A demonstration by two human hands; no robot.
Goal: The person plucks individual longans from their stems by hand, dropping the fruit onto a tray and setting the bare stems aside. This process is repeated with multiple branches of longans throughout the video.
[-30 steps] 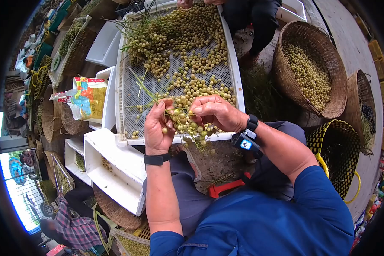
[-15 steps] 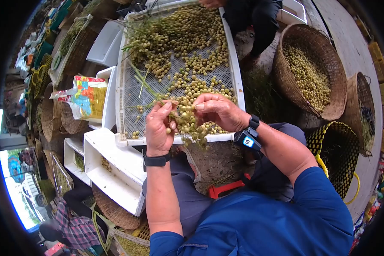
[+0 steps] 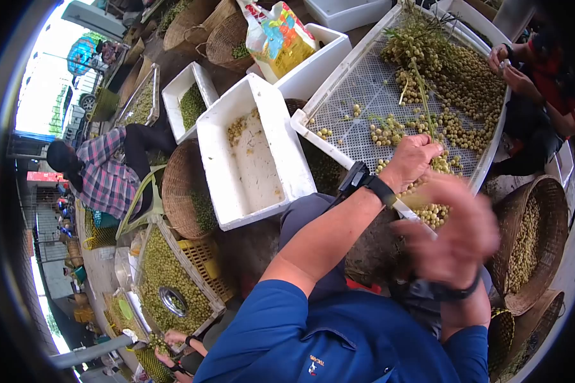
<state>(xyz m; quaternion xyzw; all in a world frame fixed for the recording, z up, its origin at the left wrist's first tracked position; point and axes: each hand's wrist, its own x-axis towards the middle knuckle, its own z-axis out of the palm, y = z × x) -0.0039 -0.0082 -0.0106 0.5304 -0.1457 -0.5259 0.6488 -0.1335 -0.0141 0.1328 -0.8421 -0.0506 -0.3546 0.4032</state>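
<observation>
My left hand point(image 3: 412, 161) is closed on the green stem of a fruit bunch, over the near edge of a white mesh tray point(image 3: 358, 127). Round yellow-green fruits point(image 3: 469, 131) are heaped on the tray, with leafy stems point(image 3: 415, 38) at its far end. My right hand point(image 3: 457, 230) is smeared by motion close to the tray's near corner, beside my left hand. Its fingers are too blurred to tell what they hold, if anything.
White foam box point(image 3: 252, 159) with a few fruits stands left of the tray. Woven basket point(image 3: 530, 246) of fruits is at the right. Co-worker's hands point(image 3: 517, 73) are across the tray. Another person point(image 3: 108, 166) sits far left, near a fruit-filled tray point(image 3: 172, 274).
The view has swung to the left, so the tray now lies at the upper right. My hands have moved apart from their pinch around the bunch, and my right hand is moving fast.
</observation>
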